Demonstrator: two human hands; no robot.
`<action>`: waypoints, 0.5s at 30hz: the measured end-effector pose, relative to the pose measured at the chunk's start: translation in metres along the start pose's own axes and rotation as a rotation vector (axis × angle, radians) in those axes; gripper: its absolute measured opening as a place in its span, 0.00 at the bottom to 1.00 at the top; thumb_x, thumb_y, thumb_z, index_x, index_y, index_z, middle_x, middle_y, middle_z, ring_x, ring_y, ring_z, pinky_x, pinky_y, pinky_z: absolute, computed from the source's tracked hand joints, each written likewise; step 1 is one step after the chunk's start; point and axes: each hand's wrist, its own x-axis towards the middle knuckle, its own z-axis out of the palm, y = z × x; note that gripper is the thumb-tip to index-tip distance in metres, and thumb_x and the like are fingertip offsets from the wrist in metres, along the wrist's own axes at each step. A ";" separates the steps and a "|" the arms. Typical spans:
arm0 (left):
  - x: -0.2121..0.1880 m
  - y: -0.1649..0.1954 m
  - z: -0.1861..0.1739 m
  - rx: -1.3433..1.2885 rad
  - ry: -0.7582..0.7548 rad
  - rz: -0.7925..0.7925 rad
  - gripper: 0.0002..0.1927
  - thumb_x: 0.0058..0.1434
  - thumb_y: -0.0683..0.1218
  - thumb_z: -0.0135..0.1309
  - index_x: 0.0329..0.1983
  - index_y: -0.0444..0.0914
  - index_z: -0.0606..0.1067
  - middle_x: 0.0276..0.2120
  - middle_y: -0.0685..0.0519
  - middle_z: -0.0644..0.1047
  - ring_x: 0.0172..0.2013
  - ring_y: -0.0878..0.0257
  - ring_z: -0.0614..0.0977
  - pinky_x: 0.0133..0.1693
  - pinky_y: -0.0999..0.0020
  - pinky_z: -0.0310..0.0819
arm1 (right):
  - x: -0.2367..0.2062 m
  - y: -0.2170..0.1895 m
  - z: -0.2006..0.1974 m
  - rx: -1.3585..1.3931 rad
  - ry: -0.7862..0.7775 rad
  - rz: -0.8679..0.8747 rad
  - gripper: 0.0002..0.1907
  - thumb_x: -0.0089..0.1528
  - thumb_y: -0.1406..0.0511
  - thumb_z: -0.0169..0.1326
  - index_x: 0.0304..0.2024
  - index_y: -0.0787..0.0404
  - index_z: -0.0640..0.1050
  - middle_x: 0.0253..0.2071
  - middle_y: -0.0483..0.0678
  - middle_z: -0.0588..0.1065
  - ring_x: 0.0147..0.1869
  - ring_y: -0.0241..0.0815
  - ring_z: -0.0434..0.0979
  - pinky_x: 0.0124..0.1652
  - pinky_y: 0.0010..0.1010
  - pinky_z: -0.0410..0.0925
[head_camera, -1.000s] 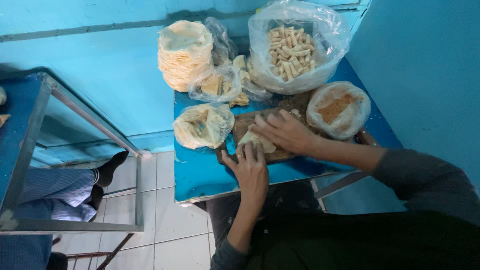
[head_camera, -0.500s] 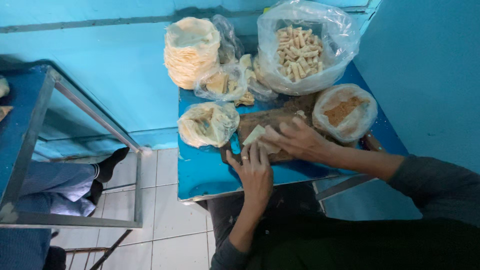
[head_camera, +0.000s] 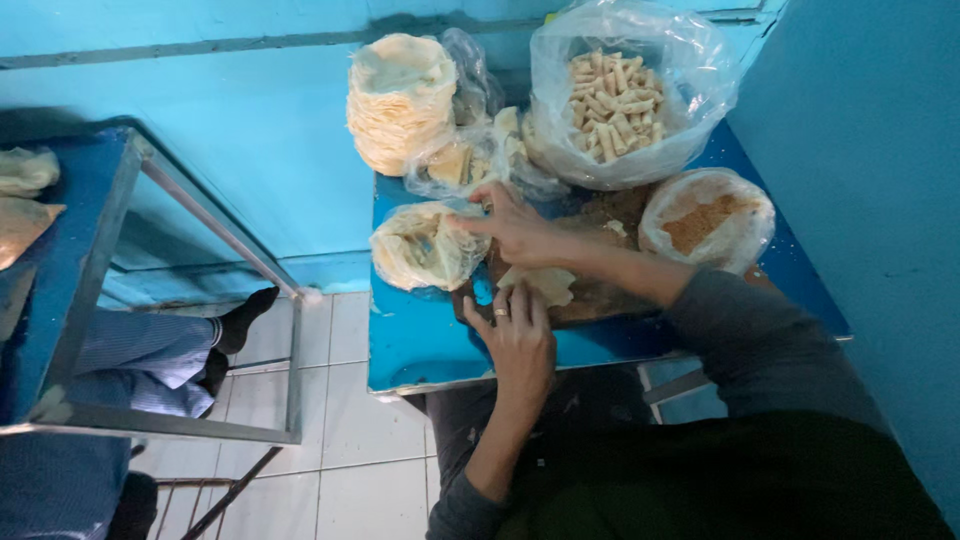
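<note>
Head view: a pale dough wrapper (head_camera: 540, 283) lies flat on the wooden board (head_camera: 600, 295) at the blue table's (head_camera: 420, 345) near edge. Left hand (head_camera: 518, 340) rests fingers spread on the wrapper; right hand (head_camera: 515, 225) reaches, fingers loosely open, towards a bag of wrappers (head_camera: 425, 245). The thin sheet could tear if tugged while pinned.

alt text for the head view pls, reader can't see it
A person's left hand presses a thin pastry sheet on a wooden board while the right hand reaches toward a bag of wrappers. The blue table also holds a wrapper stack, a bag of rolls and a bag of filling.
</note>
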 end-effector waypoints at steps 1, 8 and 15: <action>0.000 0.000 0.000 -0.008 0.010 -0.002 0.15 0.59 0.41 0.52 0.47 0.32 0.78 0.52 0.44 0.77 0.53 0.50 0.76 0.63 0.26 0.52 | 0.001 0.004 0.006 -0.087 -0.023 0.046 0.42 0.52 0.76 0.53 0.68 0.42 0.72 0.63 0.57 0.60 0.67 0.64 0.60 0.58 0.51 0.60; -0.001 0.000 -0.001 -0.038 -0.011 -0.006 0.14 0.59 0.41 0.52 0.46 0.33 0.78 0.52 0.44 0.78 0.54 0.50 0.76 0.63 0.26 0.52 | -0.015 0.006 0.014 -0.708 0.053 -0.040 0.27 0.61 0.63 0.53 0.64 0.52 0.74 0.69 0.52 0.61 0.69 0.51 0.61 0.59 0.56 0.57; -0.008 -0.002 0.011 -0.039 -0.027 -0.012 0.16 0.53 0.39 0.53 0.46 0.33 0.79 0.51 0.46 0.79 0.56 0.51 0.76 0.64 0.26 0.50 | -0.030 -0.020 -0.023 -0.898 -0.271 -0.040 0.12 0.59 0.60 0.54 0.41 0.58 0.81 0.72 0.50 0.64 0.70 0.48 0.63 0.56 0.53 0.61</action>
